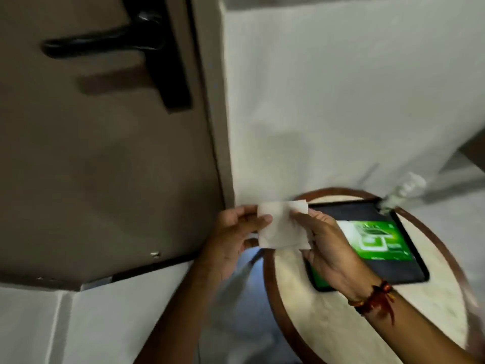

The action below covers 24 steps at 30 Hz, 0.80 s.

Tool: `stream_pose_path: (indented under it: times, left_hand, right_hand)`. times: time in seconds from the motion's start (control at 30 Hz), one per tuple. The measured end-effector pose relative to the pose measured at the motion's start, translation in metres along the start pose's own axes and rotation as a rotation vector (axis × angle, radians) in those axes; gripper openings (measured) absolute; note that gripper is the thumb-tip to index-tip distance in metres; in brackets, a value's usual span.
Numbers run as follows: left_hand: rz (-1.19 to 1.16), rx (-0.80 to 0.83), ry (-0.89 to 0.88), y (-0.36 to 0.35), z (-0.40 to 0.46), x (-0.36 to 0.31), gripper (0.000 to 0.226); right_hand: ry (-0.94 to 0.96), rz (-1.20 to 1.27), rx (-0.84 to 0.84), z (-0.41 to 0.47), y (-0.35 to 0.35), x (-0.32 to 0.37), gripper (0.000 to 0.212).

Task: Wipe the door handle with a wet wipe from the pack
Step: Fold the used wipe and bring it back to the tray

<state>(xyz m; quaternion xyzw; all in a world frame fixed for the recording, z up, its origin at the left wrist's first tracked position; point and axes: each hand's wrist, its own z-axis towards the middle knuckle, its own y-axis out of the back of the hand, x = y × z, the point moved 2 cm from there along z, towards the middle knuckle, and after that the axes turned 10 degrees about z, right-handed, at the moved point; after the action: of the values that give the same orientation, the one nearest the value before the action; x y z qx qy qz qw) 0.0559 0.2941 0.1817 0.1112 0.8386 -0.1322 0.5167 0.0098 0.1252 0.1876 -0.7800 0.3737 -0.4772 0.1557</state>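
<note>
A white folded wet wipe (282, 227) is held between both hands in front of me. My left hand (233, 240) pinches its left edge and my right hand (328, 248) pinches its right edge. The green wipe pack (378, 240) lies on a dark tray (367, 269) on the round table, just right of my right hand. The black lever door handle (99, 44) sits on the grey-brown door (105, 158) at the upper left, well above both hands.
A round table with a brown rim (273, 298) and pale top stands at lower right, against the white wall (341, 101). A clear plastic bottle (404, 191) lies at the tray's far corner. The floor (39, 324) below the door is pale.
</note>
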Motion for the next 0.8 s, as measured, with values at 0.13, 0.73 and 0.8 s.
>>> stream_pose_path:
  times: [0.13, 0.73, 0.8]
  left_hand:
    - [0.116, -0.004, 0.155, -0.094, 0.020, 0.064, 0.027]
    - [0.872, -0.199, 0.210, -0.308, 0.159, 0.223, 0.008]
    - [1.024, -0.173, 0.122, -0.311, 0.159, 0.223, 0.005]
  right_hand:
    - [0.046, -0.176, -0.251, -0.014, 0.112, 0.011, 0.021]
    - [0.072, -0.917, -0.523, 0.083, 0.395, 0.056, 0.020]
    - [0.080, -1.006, -0.483, 0.088, 0.393, 0.053, 0.017]
